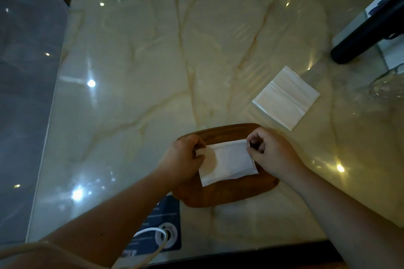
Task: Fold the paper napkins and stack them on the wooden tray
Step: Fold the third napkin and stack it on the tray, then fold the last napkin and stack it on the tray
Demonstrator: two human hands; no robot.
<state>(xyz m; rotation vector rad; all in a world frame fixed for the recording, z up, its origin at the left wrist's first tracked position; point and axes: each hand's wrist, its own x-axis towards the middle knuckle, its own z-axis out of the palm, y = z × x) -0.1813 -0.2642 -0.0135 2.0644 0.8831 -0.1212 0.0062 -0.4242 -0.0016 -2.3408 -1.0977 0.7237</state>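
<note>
A folded white paper napkin (227,161) lies over the oval wooden tray (229,194) near the table's front edge. My left hand (183,157) pinches the napkin's left end. At the right end, my right hand (269,150) grips the upper corner with thumb and fingers. A second layer of white paper shows under the napkin's lower right corner. Another napkin (286,98) lies flat and unfolded on the marble table, beyond the tray to the right, apart from both hands.
The glossy marble table (153,72) stretches away to the left and back. A dark cylindrical handle (363,35) and a clear glass object (387,85) sit at the right edge. A dark blue label with a white cable (159,233) lies at the front.
</note>
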